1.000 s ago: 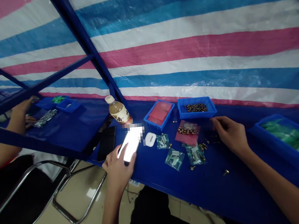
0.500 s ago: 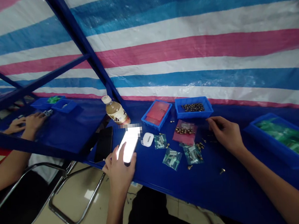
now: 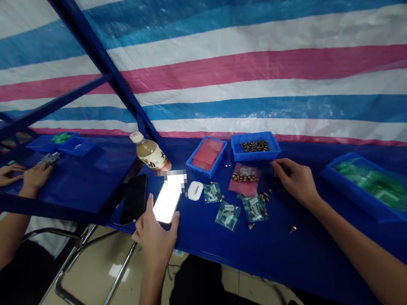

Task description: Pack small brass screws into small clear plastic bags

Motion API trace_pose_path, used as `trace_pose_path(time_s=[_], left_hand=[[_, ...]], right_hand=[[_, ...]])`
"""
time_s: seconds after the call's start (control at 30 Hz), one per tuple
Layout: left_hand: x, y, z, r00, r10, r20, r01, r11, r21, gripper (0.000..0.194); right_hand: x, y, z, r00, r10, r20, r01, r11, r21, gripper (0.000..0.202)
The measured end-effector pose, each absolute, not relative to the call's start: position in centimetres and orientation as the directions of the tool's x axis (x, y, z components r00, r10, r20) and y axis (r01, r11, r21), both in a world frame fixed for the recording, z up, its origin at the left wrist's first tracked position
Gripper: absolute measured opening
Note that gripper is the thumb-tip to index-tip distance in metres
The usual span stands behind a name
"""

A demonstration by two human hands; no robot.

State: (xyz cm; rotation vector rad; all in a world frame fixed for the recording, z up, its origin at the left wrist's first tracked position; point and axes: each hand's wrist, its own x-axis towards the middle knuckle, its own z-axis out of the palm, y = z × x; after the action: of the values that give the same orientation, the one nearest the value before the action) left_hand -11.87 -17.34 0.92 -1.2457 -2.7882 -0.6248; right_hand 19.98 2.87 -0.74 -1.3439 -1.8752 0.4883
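Left hand (image 3: 155,235), lower ctr-left of frame, holds a slim smartphone w/ glowing white screen (image 3: 168,200); grip closed on it, thumb on R edge, index finger along L edge. Phone's top end is pixelated; can't tell if it touches the dark blue table (image 3: 229,250).

Right hand (image 3: 298,182), right of ctr, is curled, thumb & index tips close together; can't tell if grip pinches anything. To its left: a flat red plastic bag (image 3: 242,188) w/ brass-coloured fittings on it. Up-left: a rectangular blue plastic tray (image 3: 257,156) of small dark & brassy parts. Below: a loose brass-coloured fitting (image 3: 293,229).

Mid-frame, btwn the hands: small clear bags of white parts (image 3: 227,215) & a rounded white plastic case (image 3: 195,191), just right of phone. Behind phone, a capped plastic bottle w/ cream label (image 3: 152,156) stands upright; a flat black rectangular device (image 3: 134,200) lies to its lower left. Far right: a big blue plastic bin (image 3: 375,206) w/ green bags. Far left, co-worker's hands (image 3: 38,177) are at small grey parts (image 3: 50,158).
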Motion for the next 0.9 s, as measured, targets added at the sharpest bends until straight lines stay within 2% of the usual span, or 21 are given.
trace_pose_path(time_s=[0.27, 0.47, 0.6, 0.77, 0.9], left_hand=[[-11.5, -17.8, 0.9, -0.740, 0.655, 0.154, 0.645, 0.627, 0.437, 0.083], [-11.4, -18.3, 0.9, -0.770, 0.625, 0.131, 0.611, 0.662, 0.433, 0.086], [-11.6, -18.1, 1.6, -0.794, 0.607, 0.043, 0.568, 0.714, 0.409, 0.089], [-12.4, -17.9, 2.1, -0.747, 0.664, -0.024, 0.589, 0.679, 0.438, 0.096], [-14.1, -17.9, 1.7, -0.662, 0.747, -0.052, 0.676, 0.626, 0.389, 0.101]], right_hand=[[19.9, 2.9, -0.8, -0.186, 0.912, 0.364, 0.642, 0.394, -0.658, 0.034], [19.9, 2.9, -0.9, -0.202, 0.913, 0.354, 0.650, 0.395, -0.649, 0.033], [19.9, 2.9, -0.9, -0.214, 0.911, 0.353, 0.654, 0.402, -0.640, 0.032], [19.9, 2.9, -1.0, -0.220, 0.909, 0.353, 0.658, 0.406, -0.635, 0.032], [19.8, 2.9, -0.9, -0.232, 0.908, 0.349, 0.657, 0.411, -0.633, 0.032]])
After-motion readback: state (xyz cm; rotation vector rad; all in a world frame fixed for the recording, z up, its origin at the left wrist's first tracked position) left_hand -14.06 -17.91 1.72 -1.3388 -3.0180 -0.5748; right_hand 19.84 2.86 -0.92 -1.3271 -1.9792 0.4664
